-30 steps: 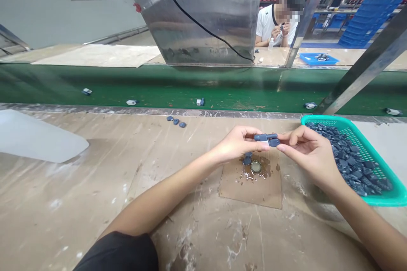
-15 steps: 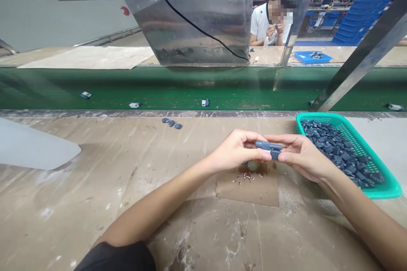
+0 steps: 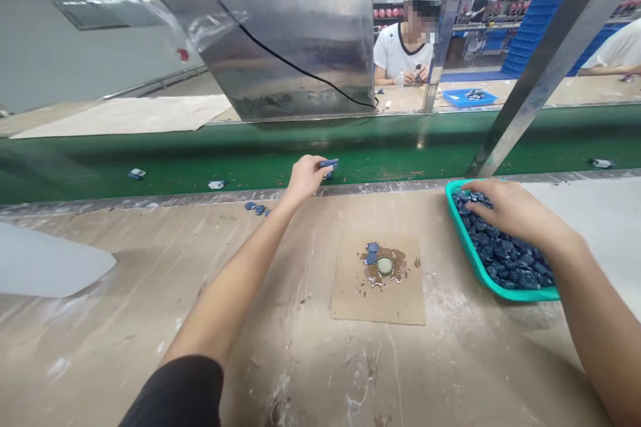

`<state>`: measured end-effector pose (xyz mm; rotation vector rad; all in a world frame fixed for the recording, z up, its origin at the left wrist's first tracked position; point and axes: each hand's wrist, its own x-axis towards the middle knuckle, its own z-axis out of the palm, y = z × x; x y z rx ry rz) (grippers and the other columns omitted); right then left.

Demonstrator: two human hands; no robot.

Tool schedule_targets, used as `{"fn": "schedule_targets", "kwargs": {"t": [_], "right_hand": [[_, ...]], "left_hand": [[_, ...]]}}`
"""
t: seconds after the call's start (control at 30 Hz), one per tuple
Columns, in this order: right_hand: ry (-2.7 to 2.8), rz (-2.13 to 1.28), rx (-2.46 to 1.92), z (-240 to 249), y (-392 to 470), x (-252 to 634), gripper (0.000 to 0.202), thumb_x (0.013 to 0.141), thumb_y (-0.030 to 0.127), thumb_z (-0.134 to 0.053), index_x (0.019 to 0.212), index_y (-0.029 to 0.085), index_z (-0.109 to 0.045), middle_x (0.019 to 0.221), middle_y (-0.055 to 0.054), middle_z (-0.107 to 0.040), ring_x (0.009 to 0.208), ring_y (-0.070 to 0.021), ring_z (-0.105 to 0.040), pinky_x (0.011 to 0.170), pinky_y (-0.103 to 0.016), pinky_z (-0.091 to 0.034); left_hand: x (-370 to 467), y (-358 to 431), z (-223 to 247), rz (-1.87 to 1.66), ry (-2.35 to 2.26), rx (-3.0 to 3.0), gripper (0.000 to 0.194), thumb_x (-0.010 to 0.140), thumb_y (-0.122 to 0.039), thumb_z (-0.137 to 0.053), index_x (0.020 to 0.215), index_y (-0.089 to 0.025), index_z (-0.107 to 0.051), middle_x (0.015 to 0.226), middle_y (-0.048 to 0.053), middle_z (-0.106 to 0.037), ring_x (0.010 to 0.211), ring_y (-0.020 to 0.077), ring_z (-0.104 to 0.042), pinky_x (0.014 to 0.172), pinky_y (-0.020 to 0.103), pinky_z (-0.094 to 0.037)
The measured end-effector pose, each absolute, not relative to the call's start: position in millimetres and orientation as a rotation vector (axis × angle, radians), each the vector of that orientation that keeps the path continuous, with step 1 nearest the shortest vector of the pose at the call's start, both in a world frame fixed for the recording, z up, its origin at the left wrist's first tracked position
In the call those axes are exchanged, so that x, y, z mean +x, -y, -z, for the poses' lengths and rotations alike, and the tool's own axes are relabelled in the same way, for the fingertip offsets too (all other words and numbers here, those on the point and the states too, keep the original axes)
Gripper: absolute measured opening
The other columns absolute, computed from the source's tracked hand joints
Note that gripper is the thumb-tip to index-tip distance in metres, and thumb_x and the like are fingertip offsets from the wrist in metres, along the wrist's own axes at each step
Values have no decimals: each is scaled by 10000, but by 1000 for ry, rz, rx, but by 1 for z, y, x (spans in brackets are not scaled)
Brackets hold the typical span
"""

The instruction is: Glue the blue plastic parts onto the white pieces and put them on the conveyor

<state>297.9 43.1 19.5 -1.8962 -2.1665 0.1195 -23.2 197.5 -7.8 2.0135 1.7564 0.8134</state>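
Left hand [image 3: 303, 180] hiding one end of a blue piece [image 3: 329, 164], right hand [image 3: 508, 208] covering the green basket's [image 3: 467, 250] far side, white object [image 3: 50, 260] running off left, distant person [image 3: 619, 47] being cut off at right

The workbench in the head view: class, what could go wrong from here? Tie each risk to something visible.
The left hand pinches a blue part over the green belt; it could slip or land badly.

The right hand reaches into a well-filled basket, so small pieces might spill over the rim.

Two blue pieces lie by the wet patch around the round cap and could get smeared.
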Motion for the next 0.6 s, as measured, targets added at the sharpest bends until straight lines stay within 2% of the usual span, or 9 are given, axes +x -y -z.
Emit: {"fn": "schedule_targets", "kwargs": {"t": [0.1, 0.2, 0.3, 0.37, 0.43, 0.5, 0.6], "right_hand": [[2340, -231, -2126, -4, -53, 328, 341, 674, 123, -608, 1013, 121, -647, 978, -138, -661, 893, -328, -617, 732, -401, -511], [2386, -244, -2112, 5, -59, 333, 394, 660, 132, -630, 1054, 120, -632, 933, -113, -670, 839, -286, -627, 703, -351, -508], [2372, -250, -2076, 5, -60, 330, 226, 665, 158, -630, 888, 149, -662, 817, -76, -672, 764, -261, -625, 652, -337, -498], [2333, -303, -2066, 3, -60, 329, 133, 677, 181, -627, 806, 165, -653, 760, -62, -666, 727, -255, -623, 632, -341, -494], [2279, -355, -2070, 2, -59, 329, 133, 684, 181, -624, 815, 165, -643, 771, -67, -667, 738, -261, -622, 651, -356, -495], [2237, -377, -2074, 1, -57, 329, 192, 682, 149, -609, 873, 165, -627, 782, -68, -667, 752, -268, -621, 653, -364, -490], [2199, -374, -2051, 0, -55, 330, 226, 674, 129, -580, 895, 175, -588, 723, -46, -655, 711, -267, -617, 602, -358, -474]], "left_hand": [[-56, -235, 26, -755, -2038, 1862, 222, 803, -273, -540, 930, -117, -633, 909, 118, -649, 830, 217, -582, 700, 276, -430], [-65, -242, 36, -723, -2173, 1806, 242, 771, -291, -580, 901, -94, -634, 961, 175, -615, 921, 284, -550, 749, 331, -424], [-45, -234, 42, -789, -2222, 1897, 365, 802, -294, -534, 1114, -107, -559, 1225, 209, -455, 1139, 340, -407, 891, 402, -363], [-24, -230, 44, -811, -2073, 2093, 430, 843, -305, -469, 1244, -151, -463, 1278, 185, -386, 1202, 331, -334, 965, 423, -301], [-4, -229, 47, -723, -1845, 2236, 400, 838, -338, -485, 1187, -146, -519, 1169, 174, -447, 1156, 323, -384, 980, 423, -294], [10, -231, 50, -624, -1705, 2240, 321, 788, -340, -564, 1011, -115, -613, 1048, 164, -491, 1063, 313, -464, 953, 408, -334], [17, -233, 52, -647, -1609, 2204, 186, 743, -230, -607, 891, -120, -627, 991, 125, -518, 985, 257, -521, 921, 345, -379]]}}
